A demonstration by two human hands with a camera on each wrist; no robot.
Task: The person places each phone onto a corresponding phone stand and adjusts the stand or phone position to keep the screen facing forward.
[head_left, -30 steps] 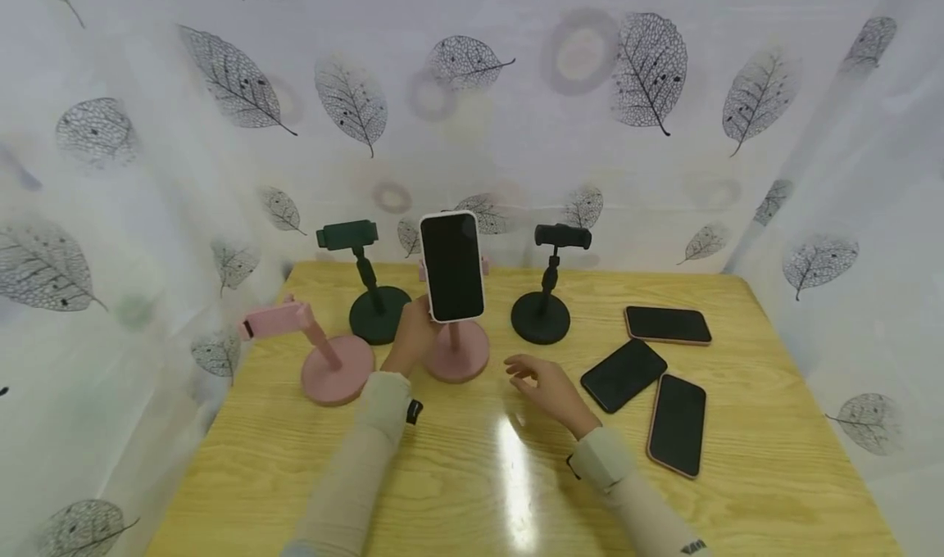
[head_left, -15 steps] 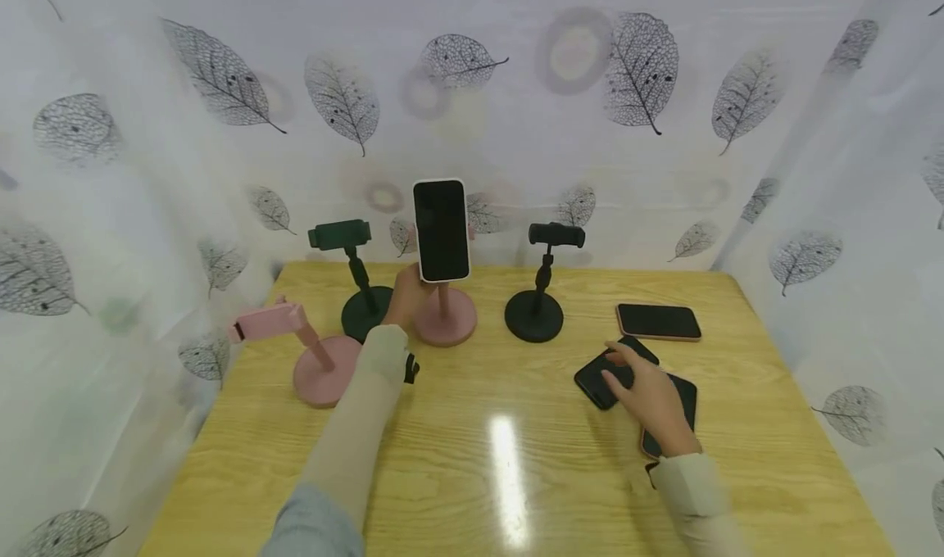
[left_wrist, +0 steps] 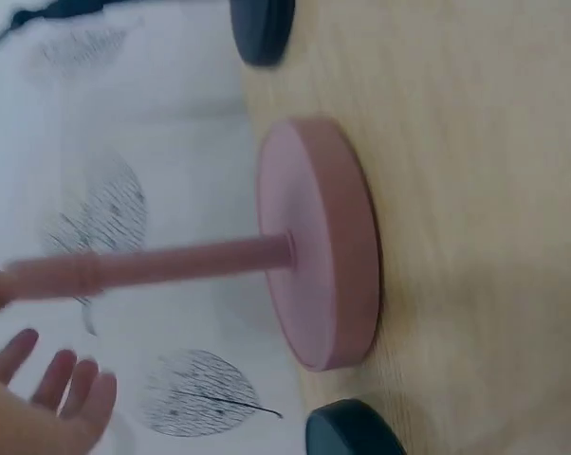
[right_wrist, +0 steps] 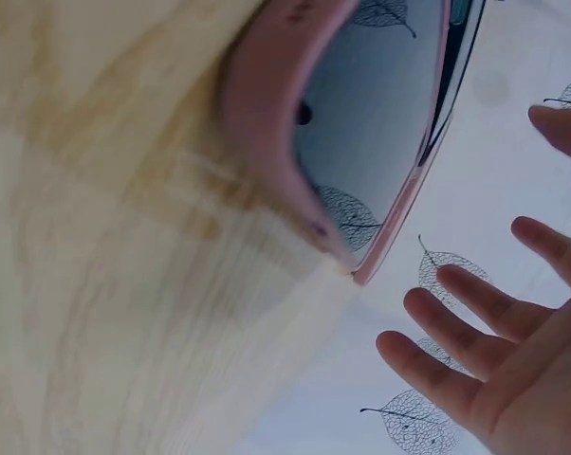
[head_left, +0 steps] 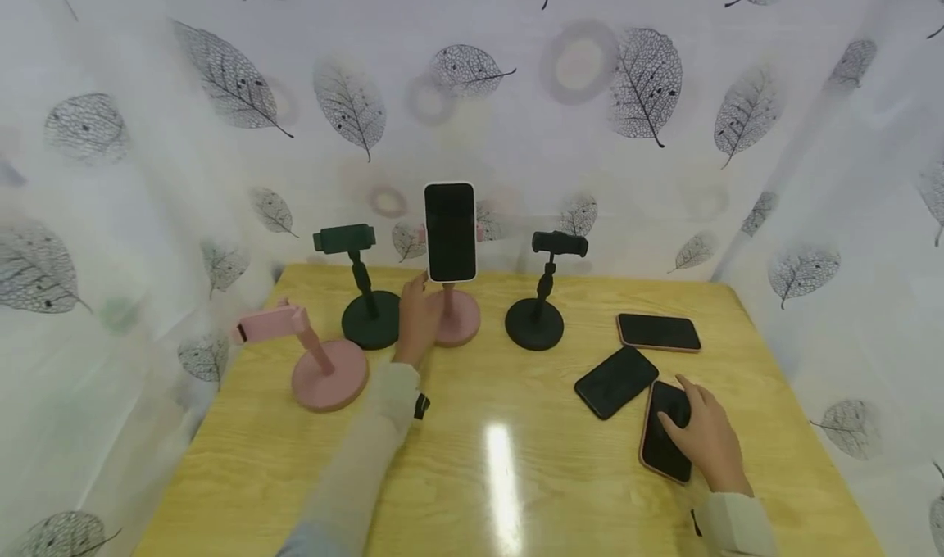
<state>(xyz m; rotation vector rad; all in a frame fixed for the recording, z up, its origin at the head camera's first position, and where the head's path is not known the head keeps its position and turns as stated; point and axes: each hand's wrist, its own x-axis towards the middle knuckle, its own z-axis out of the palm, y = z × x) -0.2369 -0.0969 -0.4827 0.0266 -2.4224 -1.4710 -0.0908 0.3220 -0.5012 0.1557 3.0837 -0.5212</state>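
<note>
Wooden yellow tabletop (head_left: 516,475): right hand (head_left: 701,434), fingers spread, lies directly over the nearest pink-cased black smartphone (head_left: 666,442), its long axis along the forearm; left hand (head_left: 417,319) hovers relaxed beside the pink round-based stand (head_left: 456,318).

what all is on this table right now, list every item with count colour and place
phone stands: 4; two pink, one at front left, one mid back holding a phone; one dark green at back left; one black right of centre
mounted phone: 1, dark screen, pale case, upright in the pink stand
flat phones: 3, dark screens, pinkish edges, on the right: far, middle, near
table: 1, light wood
backdrop: white with grey leaf print, around the table
left hand: open, beside the mid pink stand's base
right hand: fingers straight, over the near flat phone
</note>
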